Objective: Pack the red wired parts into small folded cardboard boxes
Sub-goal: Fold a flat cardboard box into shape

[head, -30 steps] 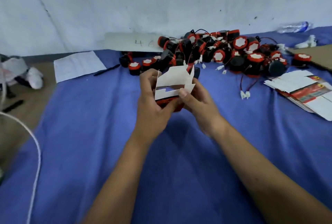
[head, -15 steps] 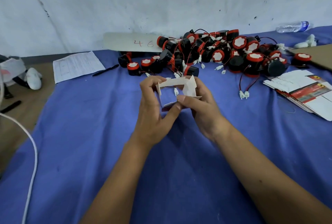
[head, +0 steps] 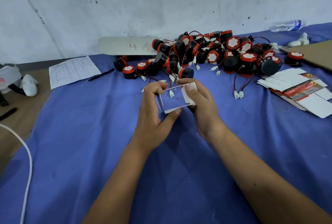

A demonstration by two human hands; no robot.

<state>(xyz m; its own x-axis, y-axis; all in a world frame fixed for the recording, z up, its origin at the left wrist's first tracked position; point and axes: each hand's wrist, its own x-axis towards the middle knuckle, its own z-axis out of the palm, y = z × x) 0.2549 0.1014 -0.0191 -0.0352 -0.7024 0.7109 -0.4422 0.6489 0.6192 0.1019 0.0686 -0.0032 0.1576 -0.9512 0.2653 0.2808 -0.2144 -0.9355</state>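
Note:
Both my hands hold a small white cardboard box [head: 187,94] above the blue cloth. It is opened into a hollow sleeve, and I look straight through it at the cloth. My left hand [head: 154,108] grips its left side, thumb under the lower edge. My right hand [head: 199,101] grips its right side, thumb on a side flap. A pile of red-and-black wired parts [head: 212,55] with white connectors lies behind, against the wall. A stack of flat unfolded boxes [head: 298,89] lies at the right.
A printed sheet [head: 71,71] and a black pen [head: 101,74] lie at the back left. A card marked "46" [head: 129,46] leans on the wall. A water bottle [head: 285,25] lies far right. A white cable [head: 27,161] runs down the left edge.
The box has tipped from flaps-up to an open sleeve facing me, and my hands have lowered slightly. The red part seen under the box a second ago is out of sight.

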